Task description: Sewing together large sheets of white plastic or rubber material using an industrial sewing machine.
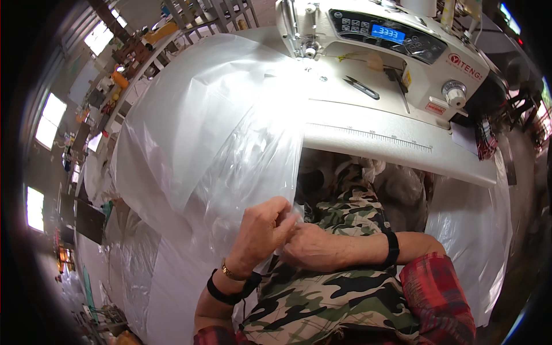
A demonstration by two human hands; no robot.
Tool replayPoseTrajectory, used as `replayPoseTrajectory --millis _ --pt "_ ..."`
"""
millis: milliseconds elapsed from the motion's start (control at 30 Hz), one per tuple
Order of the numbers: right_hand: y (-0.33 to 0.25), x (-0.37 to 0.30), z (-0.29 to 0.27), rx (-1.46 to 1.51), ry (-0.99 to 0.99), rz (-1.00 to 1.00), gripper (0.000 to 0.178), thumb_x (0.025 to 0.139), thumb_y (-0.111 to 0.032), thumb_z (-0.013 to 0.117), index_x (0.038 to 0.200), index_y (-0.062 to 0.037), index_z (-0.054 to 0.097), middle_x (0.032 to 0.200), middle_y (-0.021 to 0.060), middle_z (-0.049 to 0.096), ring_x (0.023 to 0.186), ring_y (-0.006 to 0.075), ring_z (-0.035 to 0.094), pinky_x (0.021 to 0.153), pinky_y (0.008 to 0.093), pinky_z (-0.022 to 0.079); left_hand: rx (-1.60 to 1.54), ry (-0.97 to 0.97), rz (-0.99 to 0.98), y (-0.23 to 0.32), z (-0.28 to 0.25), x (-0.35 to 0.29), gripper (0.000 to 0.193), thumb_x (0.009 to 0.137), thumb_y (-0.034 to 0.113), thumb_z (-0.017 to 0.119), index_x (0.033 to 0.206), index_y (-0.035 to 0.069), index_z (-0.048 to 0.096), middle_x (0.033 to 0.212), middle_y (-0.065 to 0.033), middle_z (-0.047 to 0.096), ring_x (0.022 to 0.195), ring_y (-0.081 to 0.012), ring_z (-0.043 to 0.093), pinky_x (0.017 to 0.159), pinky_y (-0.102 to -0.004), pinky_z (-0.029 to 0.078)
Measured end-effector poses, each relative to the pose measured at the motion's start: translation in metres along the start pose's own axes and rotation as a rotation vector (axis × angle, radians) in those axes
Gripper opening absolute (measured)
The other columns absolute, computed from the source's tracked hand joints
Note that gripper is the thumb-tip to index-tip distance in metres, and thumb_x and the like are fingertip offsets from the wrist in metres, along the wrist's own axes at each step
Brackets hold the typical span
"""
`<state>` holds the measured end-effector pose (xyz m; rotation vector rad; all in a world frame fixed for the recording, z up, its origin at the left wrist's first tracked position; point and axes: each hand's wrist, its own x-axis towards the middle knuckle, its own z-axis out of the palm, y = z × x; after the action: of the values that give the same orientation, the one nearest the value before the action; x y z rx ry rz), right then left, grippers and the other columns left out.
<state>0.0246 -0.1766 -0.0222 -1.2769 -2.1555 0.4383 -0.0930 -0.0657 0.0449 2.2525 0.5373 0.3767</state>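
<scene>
This looked like a sewing workshop. A white sewing machine (428,75) with a lit screen (388,34) stood on the far desk (339,118), ruler marks (374,137) along its near edge and snips (362,88) on top. Pale plastic sheeting (167,126) spread leftward; at far left, clutter (119,79) crowded a wall with bright windows (50,121).

Worn are red plaid sleeves (437,293), camouflage clothing (333,290), black wrist straps (393,248) and a gold wristband (231,273).
</scene>
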Motion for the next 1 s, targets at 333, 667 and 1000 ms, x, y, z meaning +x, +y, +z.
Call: replayPoseTrajectory --millis 333,667,1000 --pt "0.081 0.097 0.032 0.204 0.4 0.309 0.02 0.085 -0.017 0.065 0.098 -0.0016 0.067 0.096 0.0177 0.069 0.088 0.0334 0.067 0.078 0.0389 0.053 0.136 0.125 0.111 0.021 -0.047 -0.002 0.009 0.086 0.002 0.064 0.093 -0.003 0.063 0.072 -0.0155 0.061 0.056 -0.0229 0.056 0.057 -0.0303 0.046" --pt "0.073 0.078 0.029 0.065 -0.113 -0.003 0.022 0.083 -0.018 0.064 0.099 -0.0037 0.067 0.096 0.0198 0.068 0.093 0.0366 0.066 0.079 0.0424 0.053 0.362 -0.086 0.246 -0.01 -0.009 -0.006 0.006 0.082 0.002 0.059 0.084 0.001 0.054 0.08 -0.0166 0.057 0.07 -0.038 0.061 0.06 -0.0445 0.049" --pt "0.107 0.061 -0.153 -0.693 -0.071 0.181 0.022 0.079 -0.004 0.059 0.1 -0.0064 0.064 0.103 0.0088 0.063 0.095 0.0261 0.057 0.081 0.039 0.045 0.334 0.042 0.152 -0.016 0.016 -0.019 0.008 0.081 0.0 0.06 0.087 -0.001 0.054 0.087 -0.0165 0.054 0.07 -0.0352 0.062 0.062 -0.0427 0.051"
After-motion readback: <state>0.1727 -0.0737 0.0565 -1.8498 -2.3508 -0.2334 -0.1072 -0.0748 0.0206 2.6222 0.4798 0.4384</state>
